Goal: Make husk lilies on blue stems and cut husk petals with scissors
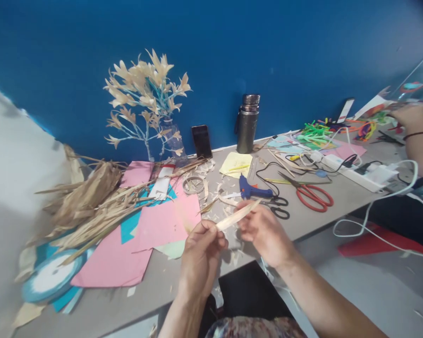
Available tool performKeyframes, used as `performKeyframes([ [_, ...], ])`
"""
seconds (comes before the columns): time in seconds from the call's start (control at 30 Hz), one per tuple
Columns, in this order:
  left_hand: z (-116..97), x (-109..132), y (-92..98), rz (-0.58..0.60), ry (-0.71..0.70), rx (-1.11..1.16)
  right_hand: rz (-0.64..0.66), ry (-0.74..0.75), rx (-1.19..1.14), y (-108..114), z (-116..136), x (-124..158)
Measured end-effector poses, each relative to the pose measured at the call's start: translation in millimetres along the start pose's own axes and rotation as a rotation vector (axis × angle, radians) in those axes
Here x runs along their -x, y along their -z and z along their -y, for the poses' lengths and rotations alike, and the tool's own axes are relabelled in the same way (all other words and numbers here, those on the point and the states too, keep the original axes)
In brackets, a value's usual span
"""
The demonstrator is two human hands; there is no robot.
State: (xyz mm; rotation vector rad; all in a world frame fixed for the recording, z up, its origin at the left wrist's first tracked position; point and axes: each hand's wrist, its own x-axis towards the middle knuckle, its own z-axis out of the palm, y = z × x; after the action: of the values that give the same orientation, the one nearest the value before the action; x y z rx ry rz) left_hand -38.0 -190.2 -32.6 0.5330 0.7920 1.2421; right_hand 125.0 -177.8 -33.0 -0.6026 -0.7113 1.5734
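A pale, pointed strip of dried husk (237,218) slants up to the right over the table's front edge. My left hand (203,249) pinches its lower end between thumb and fingertips. Behind the strip's upper part is my right hand (266,230), its fingers loosely bent and apart, slightly blurred; whether they touch the strip is unclear. Just beyond my hands lie a blue glue gun (252,188), black-handled scissors (280,207) and scattered husk scraps. Pink paper sheets (169,218) are spread left of my left hand.
Dried husks (88,197) pile up at left near a blue ribbon spool (52,277). Husk flowers (144,89), a phone (201,141) and a flask (248,124) stand by the wall. Red-handled scissors (313,197), a power strip (352,172) and another person's arm (421,138) are at right.
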Motion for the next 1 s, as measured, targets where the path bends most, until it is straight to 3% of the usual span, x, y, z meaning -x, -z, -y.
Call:
performKeyframes([
  [0.1,4.9,1.5,-0.4,-0.001,-0.016,-0.163,-0.025,0.031,0.205,-7.5,-20.7,4.6],
  [0.23,4.3,3.2,3.5,0.050,-0.088,-0.354,-0.026,0.001,0.337,-9.8,-25.1,5.8],
  [0.47,8.0,4.0,-7.3,0.150,-0.020,-0.149,-0.060,-0.017,0.326,-13.2,-23.4,5.4],
  [0.57,7.7,5.1,-7.5,0.115,-0.063,-0.247,-0.093,0.048,0.387,-16.9,-25.2,6.8],
  [0.77,-2.6,8.8,0.6,0.098,-0.162,-0.480,-0.111,0.210,0.751,-23.2,-17.6,14.6],
  [1.0,-0.8,9.5,5.5,0.185,-0.069,-0.415,-0.027,0.124,0.512,-22.8,-19.7,12.4],
])
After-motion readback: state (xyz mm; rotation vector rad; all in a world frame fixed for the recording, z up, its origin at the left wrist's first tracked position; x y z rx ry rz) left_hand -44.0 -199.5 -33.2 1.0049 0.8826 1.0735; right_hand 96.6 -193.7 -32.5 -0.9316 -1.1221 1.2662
